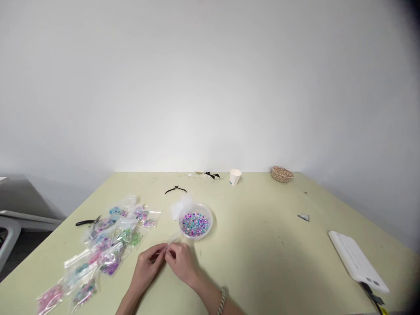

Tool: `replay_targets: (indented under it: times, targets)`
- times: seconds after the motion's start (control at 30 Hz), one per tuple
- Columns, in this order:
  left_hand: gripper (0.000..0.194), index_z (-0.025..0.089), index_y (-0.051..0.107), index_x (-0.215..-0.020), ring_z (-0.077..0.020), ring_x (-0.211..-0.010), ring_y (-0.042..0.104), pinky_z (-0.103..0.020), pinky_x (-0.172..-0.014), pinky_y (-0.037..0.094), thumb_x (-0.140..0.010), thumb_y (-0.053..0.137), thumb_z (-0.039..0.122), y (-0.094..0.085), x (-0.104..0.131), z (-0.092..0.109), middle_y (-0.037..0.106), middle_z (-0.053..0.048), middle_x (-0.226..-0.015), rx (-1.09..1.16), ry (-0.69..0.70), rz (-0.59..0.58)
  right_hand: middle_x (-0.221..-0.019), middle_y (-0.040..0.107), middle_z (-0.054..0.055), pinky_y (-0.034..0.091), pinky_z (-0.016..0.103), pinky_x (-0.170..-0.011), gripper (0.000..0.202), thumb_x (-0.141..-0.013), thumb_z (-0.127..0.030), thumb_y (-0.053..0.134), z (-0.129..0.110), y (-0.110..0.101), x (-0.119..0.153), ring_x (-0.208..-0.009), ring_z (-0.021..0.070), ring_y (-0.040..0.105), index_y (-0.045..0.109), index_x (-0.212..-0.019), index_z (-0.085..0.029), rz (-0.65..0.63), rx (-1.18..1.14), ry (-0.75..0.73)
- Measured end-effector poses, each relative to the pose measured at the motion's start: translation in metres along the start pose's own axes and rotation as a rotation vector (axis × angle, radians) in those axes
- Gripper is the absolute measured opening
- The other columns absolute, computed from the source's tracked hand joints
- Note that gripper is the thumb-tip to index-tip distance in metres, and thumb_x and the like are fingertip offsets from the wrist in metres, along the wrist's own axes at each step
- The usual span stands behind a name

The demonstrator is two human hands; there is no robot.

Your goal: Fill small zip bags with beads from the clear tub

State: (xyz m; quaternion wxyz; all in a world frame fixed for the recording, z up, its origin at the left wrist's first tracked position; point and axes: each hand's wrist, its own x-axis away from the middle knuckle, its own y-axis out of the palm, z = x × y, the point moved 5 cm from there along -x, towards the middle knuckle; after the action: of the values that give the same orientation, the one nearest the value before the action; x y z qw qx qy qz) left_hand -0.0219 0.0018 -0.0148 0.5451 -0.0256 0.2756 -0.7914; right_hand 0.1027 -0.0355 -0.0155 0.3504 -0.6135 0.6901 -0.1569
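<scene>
1. Fingers of L hand & R hand meet tip to tip, closed in a pinch on a thin clear strip; far end pokes out twd the bowl. Exact grip pts too small to tell.
2. Strip is nr front edge of table, just in front of white bowl, a bit L of its middle.
3. Bowl holds loose beads, purple/pink/blue mix. Crumpled translucent plastic just behind it, on its L.
4. L of hands: overlapping pile of clear zip bags w/ pink, purple, blue & green pcs inside.
5. Blk-handled pliers at L edge of pile; 2nd pliers behind bowl, handles spread.
6. Back of table: small blk scraps, white paper cup, clear tub of beige bits.
7. Far R: white slab-like device w/ dark cable; small scrap beyond it.
8. Striped bracelet on R wrist.
</scene>
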Motion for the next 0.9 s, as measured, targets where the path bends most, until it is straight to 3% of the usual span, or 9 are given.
replay_targets:
  times: [0.33, 0.9]
  targets:
    - [0.025, 0.018, 0.072, -0.089, -0.0209, -0.077, 0.070, -0.027, -0.070, 0.058, -0.080, 0.057, 0.035, 0.000, -0.001, -0.002, 0.075, -0.006, -0.088, -0.015, -0.018, -0.012, -0.066, 0.065, 0.000, 0.030, 0.021, -0.054, 0.018, -0.082, -0.015, 0.048, 0.002, 0.003, -0.001, -0.058, 0.0103, 0.053, 0.060, -0.068, -0.017, -0.011, 0.026, 0.012]
    - [0.025, 0.017, 0.073, -0.084, -0.0221, -0.072, 0.071, -0.028, -0.066, 0.059, -0.074, 0.059, 0.035, -0.004, -0.005, 0.004, 0.075, -0.005, -0.081, -0.042, -0.038, 0.077, -0.072, 0.068, 0.000, 0.029, 0.022, -0.054, 0.017, -0.083, -0.018, 0.047, -0.005, 0.008, 0.002, -0.060, 0.0107, 0.057, 0.059, -0.071, -0.019, -0.048, 0.148, -0.082]
